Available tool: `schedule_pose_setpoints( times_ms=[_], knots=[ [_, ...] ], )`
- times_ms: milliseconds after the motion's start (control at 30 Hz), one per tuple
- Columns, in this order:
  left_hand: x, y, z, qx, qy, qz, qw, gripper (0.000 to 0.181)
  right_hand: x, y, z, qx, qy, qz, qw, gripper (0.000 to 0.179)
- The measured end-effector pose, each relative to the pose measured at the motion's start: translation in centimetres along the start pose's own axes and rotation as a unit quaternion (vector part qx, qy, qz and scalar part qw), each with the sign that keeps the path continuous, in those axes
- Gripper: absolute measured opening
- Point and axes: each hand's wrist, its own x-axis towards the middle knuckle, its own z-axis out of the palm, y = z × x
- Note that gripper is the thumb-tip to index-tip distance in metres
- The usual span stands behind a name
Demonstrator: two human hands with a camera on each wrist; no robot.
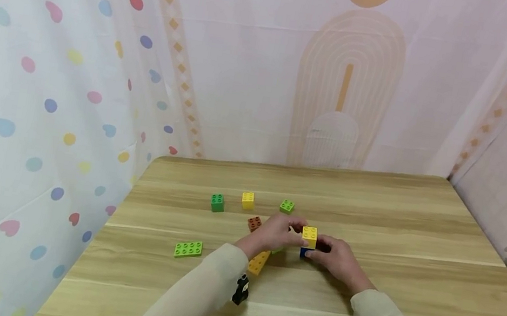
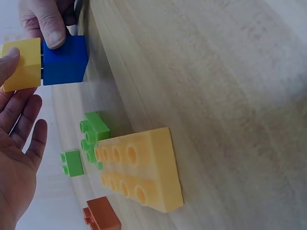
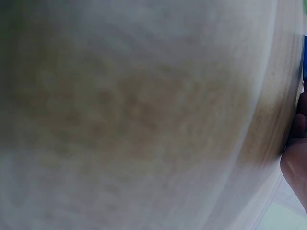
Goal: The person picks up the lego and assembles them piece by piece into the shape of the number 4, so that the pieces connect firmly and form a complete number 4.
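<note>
Yellow block (image 1: pixel 309 234): directly above the blue block, studs up, in front of the person near the middle of the table
Blue block (image 2: pixel 66 63): under the yellow one (a thin gap with studs shows between them in the left wrist view); whether it touches the table I cannot tell
Left hand (image 1: pixel 278 232): pinches the yellow block, thumb on one face, fingers on the opposite side
Right hand (image 1: pixel 338 257): holds the blue block from the right, thumb on its near face
Orange block (image 1: pixel 258 262): lies studs up just below the left hand, two rows of studs
Half-hidden green block (image 2: pixel 97 136): beside the orange block's far end, mostly behind the left hand in the head view
Brown block (image 1: pixel 254 223): just left of the left hand
Far row: dark green block (image 1: pixel 217 203), loose yellow block (image 1: pixel 248 201) and small lime block (image 1: pixel 287 207), well apart from one another
Long lime block (image 1: pixel 188 249): alone at the left, studs up
Table (image 1: pixel 397 217): light wood grain, under all the loose blocks
Sleeves (image 1: pixel 194 294): beige, lettering on the right one
Backdrop: dotted curtain (image 1: pixel 99 69) at left, arch-printed curtain (image 1: pixel 258 60) behind
</note>
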Motion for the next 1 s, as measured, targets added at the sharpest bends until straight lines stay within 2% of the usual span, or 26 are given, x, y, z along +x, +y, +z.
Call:
schedule_pose_setpoints(
  times_ms=[133, 400, 733, 1000],
  knots=[
    [0.2, 0.0, 0.1, 0.011, -0.001, 0.01, 0.9999, 0.024, 0.0, -0.1, 0.0, -0.001, 0.0, 0.003, 1.0, 0.041],
    [0.3, -0.2, 0.3, 0.038, 0.004, 0.048, 0.9981, 0.026, 0.1, 0.0, -0.1, -0.004, 0.005, -0.001, 1.0, 0.04],
    [0.7, -0.6, 0.9, 0.027, 0.019, 0.045, 0.9985, 0.027, 0.4, 0.2, -0.5, -0.009, -0.001, -0.005, 0.9999, 0.042],
    [1.4, -0.5, 1.7, 0.022, 0.005, 0.027, 0.9994, 0.026, 0.1, 0.2, -1.9, -0.022, -0.051, -0.005, 0.9984, 0.045]
  ],
)
